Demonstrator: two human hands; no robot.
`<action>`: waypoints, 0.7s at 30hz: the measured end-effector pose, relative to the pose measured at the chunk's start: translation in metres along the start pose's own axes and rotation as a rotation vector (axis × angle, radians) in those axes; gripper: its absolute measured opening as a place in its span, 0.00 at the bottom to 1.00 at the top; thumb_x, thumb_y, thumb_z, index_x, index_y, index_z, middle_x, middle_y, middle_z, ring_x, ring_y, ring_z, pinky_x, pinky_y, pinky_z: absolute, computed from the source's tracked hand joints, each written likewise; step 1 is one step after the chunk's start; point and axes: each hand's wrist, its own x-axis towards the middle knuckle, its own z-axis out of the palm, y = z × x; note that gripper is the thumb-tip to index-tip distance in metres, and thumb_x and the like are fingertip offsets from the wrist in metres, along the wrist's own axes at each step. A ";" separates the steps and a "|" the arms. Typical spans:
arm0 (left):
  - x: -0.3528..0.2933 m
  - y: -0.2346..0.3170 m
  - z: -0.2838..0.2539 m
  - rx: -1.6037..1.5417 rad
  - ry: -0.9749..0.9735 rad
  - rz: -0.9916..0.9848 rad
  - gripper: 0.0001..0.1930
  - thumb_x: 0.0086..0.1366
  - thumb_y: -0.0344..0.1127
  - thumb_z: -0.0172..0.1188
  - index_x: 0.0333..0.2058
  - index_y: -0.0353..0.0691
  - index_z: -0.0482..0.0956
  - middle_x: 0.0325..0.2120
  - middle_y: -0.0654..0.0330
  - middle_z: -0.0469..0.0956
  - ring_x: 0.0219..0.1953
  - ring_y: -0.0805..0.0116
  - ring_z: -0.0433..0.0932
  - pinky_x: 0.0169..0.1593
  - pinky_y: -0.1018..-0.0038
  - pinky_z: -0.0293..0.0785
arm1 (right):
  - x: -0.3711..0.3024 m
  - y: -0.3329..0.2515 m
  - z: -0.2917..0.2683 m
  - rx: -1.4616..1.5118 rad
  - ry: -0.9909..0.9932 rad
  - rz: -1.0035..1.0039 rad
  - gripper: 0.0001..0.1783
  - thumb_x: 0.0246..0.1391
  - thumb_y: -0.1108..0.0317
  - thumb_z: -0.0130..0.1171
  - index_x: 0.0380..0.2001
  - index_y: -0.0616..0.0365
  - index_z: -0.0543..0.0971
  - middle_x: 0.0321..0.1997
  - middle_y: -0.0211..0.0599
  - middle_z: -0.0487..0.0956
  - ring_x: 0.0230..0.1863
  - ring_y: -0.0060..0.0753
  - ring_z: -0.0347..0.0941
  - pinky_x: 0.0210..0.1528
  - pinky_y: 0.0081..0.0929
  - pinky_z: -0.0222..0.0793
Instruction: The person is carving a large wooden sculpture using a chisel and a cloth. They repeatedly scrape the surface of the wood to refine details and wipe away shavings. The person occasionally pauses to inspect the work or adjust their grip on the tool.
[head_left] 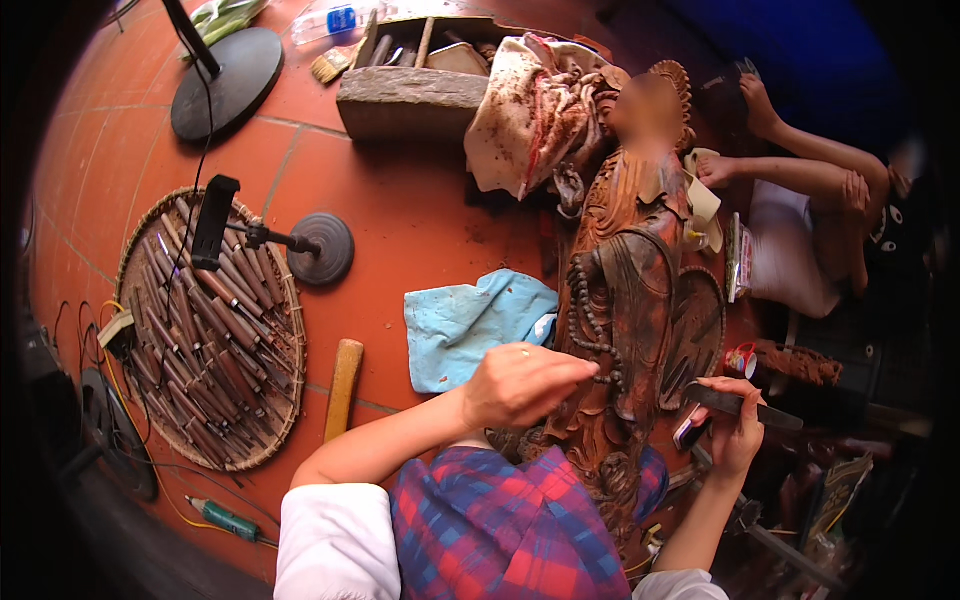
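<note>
- The carved wooden statue [612, 270] is lying lengthwise in front of the person, its head pointing away and its lower end reaching the plaid cloth [490, 520] at the lap.
- A string of carved beads [578, 300] is running down the statue's front.
- The left hand [528, 385] is curling over the statue's left side, near the lower beads, thumb and fingers drawn in; from this angle I cannot tell whether it is gripping anything or touching the wood.
- The right hand [732, 425] is pinching a dark flat bar [748, 402] between thumb and fingers, just to the right of the statue's lower half.
- A light blue cloth [470, 335] is lying on the tiled floor [385, 250], beyond the left forearm.
- A wooden handle [343, 388] is lying between that cloth and a round woven basket [301, 345].
- Many wooden-handled tools [205, 335] are filling the basket.
- A stained pale cloth [525, 115] is lying bunched beside the statue's head, against a wooden box [400, 103].
- At the right, another person's forearm [795, 170] is reaching toward the statue's upper part.
</note>
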 end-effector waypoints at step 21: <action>-0.139 -0.038 0.014 0.002 0.039 -1.148 0.09 0.69 0.32 0.57 0.29 0.36 0.76 0.19 0.70 0.72 0.22 0.85 0.65 0.27 0.83 0.63 | 0.049 0.244 -0.095 -0.205 0.390 0.520 0.13 0.58 0.68 0.61 0.39 0.70 0.78 0.22 0.36 0.79 0.16 0.23 0.75 0.15 0.21 0.66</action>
